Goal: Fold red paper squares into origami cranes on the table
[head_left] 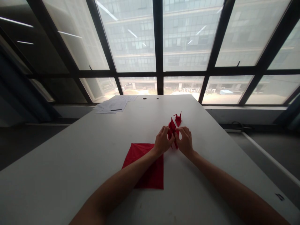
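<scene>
Between my two hands is a red folded paper crane, its pointed tips showing above and below my fingers. My left hand pinches its left side, and my right hand pinches its right side. Fingers cover much of its middle. Just beyond my hands, a second red paper crane with two thin upright points sits on the table. A creased square of red paper lies flat under my left forearm, which hides part of it.
The white table reaches toward the windows. Several white paper sheets with a dark pen lie at its far left. Two small dark round spots mark the far edge. A small black object is at the near right edge.
</scene>
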`<state>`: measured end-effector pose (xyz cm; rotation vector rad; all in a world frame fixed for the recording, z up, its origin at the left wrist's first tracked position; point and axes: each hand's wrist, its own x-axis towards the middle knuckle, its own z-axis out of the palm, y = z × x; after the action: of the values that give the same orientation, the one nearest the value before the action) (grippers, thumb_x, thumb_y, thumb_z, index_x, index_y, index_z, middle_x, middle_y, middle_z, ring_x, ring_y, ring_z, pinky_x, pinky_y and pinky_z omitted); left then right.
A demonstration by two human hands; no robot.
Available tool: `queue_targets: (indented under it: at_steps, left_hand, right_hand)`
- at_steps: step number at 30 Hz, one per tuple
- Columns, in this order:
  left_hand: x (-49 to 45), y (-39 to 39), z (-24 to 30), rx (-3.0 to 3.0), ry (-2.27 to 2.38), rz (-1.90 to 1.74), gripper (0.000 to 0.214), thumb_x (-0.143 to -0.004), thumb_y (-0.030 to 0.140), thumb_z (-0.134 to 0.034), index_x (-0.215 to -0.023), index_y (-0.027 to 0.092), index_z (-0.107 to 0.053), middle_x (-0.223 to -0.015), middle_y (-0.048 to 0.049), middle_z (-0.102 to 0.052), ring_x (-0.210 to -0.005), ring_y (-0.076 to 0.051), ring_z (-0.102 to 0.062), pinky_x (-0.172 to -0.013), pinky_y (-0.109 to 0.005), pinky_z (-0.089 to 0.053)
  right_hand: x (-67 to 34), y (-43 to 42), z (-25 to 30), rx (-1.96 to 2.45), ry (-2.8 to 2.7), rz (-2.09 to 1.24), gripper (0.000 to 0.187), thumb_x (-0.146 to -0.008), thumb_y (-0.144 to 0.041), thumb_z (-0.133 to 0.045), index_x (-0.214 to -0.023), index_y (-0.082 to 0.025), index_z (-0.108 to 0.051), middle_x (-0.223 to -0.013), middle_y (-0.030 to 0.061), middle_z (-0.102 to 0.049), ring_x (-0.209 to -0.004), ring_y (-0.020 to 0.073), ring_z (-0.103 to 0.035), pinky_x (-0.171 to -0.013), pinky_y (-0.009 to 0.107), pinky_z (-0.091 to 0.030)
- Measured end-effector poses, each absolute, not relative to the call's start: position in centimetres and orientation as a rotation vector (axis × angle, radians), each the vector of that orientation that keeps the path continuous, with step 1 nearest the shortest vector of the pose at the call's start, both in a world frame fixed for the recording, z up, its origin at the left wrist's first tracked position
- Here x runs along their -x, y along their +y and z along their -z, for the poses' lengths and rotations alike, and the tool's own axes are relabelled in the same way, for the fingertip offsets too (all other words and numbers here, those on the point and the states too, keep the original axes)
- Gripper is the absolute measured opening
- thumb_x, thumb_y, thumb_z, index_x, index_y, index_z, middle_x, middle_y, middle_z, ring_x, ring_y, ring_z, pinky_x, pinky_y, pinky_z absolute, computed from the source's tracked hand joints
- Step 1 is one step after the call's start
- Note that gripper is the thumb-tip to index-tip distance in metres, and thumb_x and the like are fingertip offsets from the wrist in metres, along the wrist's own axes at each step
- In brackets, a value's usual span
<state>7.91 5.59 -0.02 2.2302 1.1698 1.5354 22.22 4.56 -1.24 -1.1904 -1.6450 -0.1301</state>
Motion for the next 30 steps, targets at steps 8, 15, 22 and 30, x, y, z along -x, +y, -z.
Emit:
queue_targets:
  at_steps: [8,15,22,30]
  left_hand:
    - [-7.7,6.8,0.6,-1.897,1.112,-1.615,0.011,-0.078,0.01,-0.058,-0.082,0.02,-0.055,-0.086,-0.0021,-0.062,-0.08,-0.016,-0.06,-0.08,-0.03,-0.049]
    - [-7.9,7.4,1.2,-1.639,0.99,-1.583,0.007,-0.079,0.015,-0.059,-0.085,0.018,-0.058,-0.088,-0.003,-0.067,-0.075,-0.014,-0.066,-0.07,-0.026,-0.053]
    - [-7.6,7.7,1.2,-1.514,0.859,-1.538,0.013,-0.08,0.018,-0.062,-0.093,0.016,-0.059,-0.094,-0.006,-0.068,-0.089,-0.019,-0.07,-0.081,-0.033,-0.057]
    - [-7.4,7.9,1.2,-1.378,0.752,-1.482,0.022,-0.077,0.02,-0.073,-0.095,0.015,-0.062,-0.097,-0.0078,-0.068,-0.092,-0.02,-0.067,-0.083,-0.034,-0.054]
  right_hand:
    - [-22.4,4.1,0.7,1.253,-1.851,0.284,0.013,-0.092,-0.031,-0.062,-0.1,-0.021,-0.063,-0.104,0.0081,-0.065,-0.102,0.0262,-0.054,-0.091,0.04,-0.035]
    - [-22.1,4.3,0.6,1.35,-1.872,0.349,0.027,-0.087,-0.034,-0.065,-0.108,-0.019,-0.059,-0.111,0.0123,-0.065,-0.105,0.031,-0.053,-0.091,0.045,-0.035]
    - [-22.4,5.0,1.5,1.249,-1.742,0.136,0.035,-0.085,-0.022,-0.062,-0.119,-0.019,-0.055,-0.11,0.0109,-0.064,-0.103,0.0298,-0.055,-0.09,0.044,-0.043]
    - [-22.9,5.6,2.1,1.131,-1.571,-0.011,0.032,-0.086,-0.02,-0.057,-0.118,-0.021,-0.055,-0.102,0.0076,-0.067,-0.094,0.0265,-0.059,-0.088,0.044,-0.046]
